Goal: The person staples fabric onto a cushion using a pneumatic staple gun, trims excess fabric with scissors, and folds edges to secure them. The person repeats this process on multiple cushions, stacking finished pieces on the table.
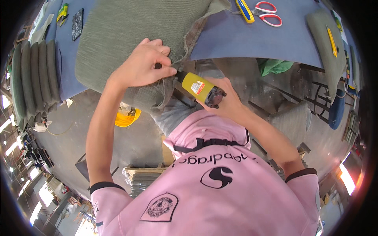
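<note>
A large grey-green fabric-covered panel [118,43] hangs over the near edge of the blue work table, its loose fabric edge running down its right side. My left hand [145,65] lies on it with curled fingers, thumb and forefinger pinching the fabric near that edge. My right hand [224,96] is closed around a yellow and black staple gun [197,86], its grip mostly hidden by the hand and the tool's body. The gun's black nose meets the fabric edge, close beside my left thumb.
Red-and-white-handled scissors [269,15] and a yellow-blue hand tool [245,11] lie on the blue table [256,39]. Similar padded pieces [33,78] stand in a row at the left, near a dark phone [77,24]. A yellow bucket [128,118] sits below; another padded piece [321,35] lies right.
</note>
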The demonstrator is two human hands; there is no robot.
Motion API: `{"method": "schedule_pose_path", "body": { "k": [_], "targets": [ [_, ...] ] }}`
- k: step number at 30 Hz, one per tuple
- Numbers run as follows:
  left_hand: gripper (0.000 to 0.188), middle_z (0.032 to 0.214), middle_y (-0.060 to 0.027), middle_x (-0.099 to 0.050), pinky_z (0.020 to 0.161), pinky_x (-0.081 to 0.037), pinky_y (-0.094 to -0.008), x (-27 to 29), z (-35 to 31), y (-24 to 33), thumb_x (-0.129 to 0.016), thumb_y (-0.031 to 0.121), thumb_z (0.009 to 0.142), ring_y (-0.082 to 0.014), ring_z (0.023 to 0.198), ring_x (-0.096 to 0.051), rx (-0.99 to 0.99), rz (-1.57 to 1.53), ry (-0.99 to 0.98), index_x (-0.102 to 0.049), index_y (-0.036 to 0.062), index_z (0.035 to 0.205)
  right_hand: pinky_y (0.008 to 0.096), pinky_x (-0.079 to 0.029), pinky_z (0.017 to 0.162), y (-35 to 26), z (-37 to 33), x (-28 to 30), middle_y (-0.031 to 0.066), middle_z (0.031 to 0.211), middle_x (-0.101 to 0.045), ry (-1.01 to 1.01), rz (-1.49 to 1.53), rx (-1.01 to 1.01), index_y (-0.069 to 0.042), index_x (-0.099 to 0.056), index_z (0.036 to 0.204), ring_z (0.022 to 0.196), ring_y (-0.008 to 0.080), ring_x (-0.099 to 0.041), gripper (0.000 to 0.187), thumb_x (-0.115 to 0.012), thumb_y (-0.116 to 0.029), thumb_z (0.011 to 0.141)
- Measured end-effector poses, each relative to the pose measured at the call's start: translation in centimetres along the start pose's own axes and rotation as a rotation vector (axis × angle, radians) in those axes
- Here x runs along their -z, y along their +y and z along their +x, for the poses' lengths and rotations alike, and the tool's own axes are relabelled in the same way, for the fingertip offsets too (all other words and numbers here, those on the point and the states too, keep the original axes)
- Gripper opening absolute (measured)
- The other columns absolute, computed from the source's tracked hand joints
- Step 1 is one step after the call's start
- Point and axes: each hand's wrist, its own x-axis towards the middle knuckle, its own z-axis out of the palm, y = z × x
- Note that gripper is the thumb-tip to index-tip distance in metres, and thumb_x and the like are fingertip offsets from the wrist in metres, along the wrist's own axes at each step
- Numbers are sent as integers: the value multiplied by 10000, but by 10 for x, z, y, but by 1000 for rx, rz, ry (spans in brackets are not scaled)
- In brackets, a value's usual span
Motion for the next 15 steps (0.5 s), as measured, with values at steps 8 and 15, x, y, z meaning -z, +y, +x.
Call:
{"method": "schedule_pose_path", "body": {
  "k": [8, 15],
  "targets": [
    [376, 790, -57, -458, 826, -339, -413, 10, 0, 8, -791, 262, 857, -259, 897, -482, -8, 139, 17, -556, 61, 643, 466, -537, 894, -38, 10, 17, 228, 922, -746, 58, 33, 17, -32, -733, 1258, 911, 436, -657, 621, -920, -130, 674],
    [384, 798, -56, -411, 819, -303, -404, 0, -3, 3, -783, 241, 861, -260, 878, -436, 11, 68, 62, -520, 46, 661, 460, -536, 879, -28, 8, 14, 210, 931, -753, -22, -24, 40, -40, -737, 1248, 923, 445, -662, 606, -916, -137, 678]
  ]
}}
